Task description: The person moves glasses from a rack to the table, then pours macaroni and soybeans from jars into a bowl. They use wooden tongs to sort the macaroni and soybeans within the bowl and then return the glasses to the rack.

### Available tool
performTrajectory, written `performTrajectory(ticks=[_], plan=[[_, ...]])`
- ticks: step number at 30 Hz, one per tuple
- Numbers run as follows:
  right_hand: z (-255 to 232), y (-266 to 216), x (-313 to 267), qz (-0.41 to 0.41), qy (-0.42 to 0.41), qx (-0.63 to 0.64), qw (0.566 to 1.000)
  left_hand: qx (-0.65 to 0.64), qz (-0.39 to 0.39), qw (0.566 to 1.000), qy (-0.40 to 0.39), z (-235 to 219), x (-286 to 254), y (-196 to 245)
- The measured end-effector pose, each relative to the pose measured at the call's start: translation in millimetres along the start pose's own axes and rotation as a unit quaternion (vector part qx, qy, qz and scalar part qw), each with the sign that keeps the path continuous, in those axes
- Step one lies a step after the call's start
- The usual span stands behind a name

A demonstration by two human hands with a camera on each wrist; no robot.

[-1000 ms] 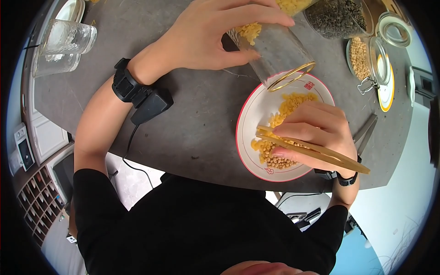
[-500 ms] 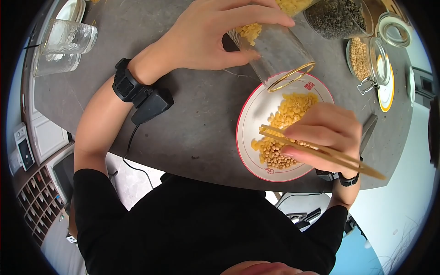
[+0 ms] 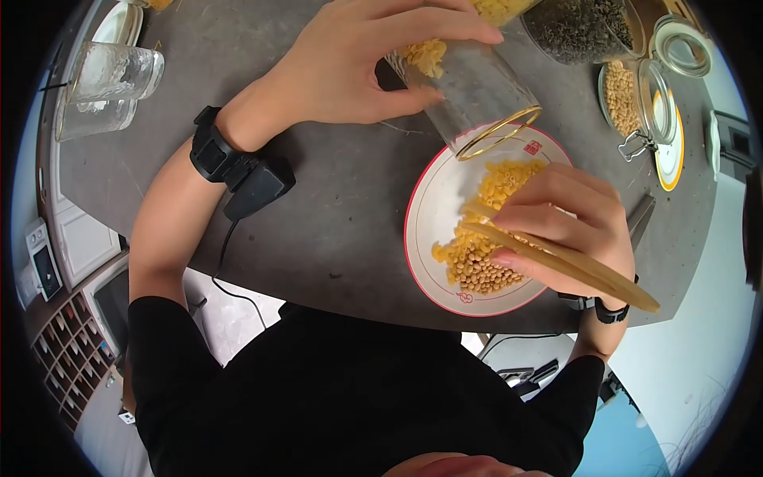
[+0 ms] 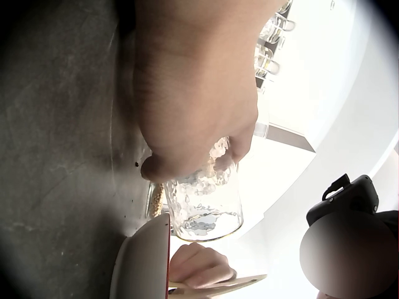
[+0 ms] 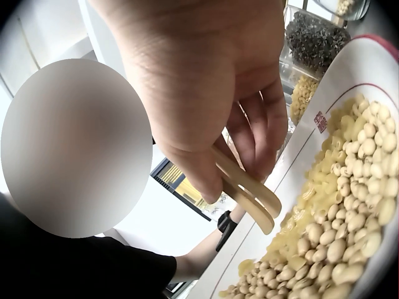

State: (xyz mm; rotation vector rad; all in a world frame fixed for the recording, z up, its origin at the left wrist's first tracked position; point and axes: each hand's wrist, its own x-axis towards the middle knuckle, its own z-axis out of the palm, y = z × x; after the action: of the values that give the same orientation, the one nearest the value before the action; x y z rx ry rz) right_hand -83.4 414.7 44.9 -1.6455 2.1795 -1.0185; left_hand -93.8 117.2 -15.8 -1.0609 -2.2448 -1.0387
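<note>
My left hand grips a clear glass with a gold rim, tilted so its mouth hangs over the far edge of a plate. Yellow pasta sits toward the bottom of the glass. The white plate has a red rim and bears small yellow pasta beside a heap of soybeans. Above the plate, my right hand pinches wooden tongs. In the right wrist view the tongs' tips are slightly apart, nothing showing between them, close over the pasta.
Two clear glasses are at the far left. Beyond the plate are a container of dark dried leaves, more yellow pasta and an open clip-top jar of soybeans. A yellow-rimmed plate lies right, near a dark metal utensil.
My right hand has shifted slightly right with the tongs, whose tips now lie farther up over the pasta. The left hand and tilted glass keep their place over the plate.
</note>
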Motion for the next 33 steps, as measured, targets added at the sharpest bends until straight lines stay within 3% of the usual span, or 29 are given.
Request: performTrajectory(ticks=[33], plan=[[5.1, 4.3, -3.8, 0.003, 0.015, -0.057, 0.998, 0.002, 0.006, 1.0, 0.009, 2.3, -3.3, -1.3]])
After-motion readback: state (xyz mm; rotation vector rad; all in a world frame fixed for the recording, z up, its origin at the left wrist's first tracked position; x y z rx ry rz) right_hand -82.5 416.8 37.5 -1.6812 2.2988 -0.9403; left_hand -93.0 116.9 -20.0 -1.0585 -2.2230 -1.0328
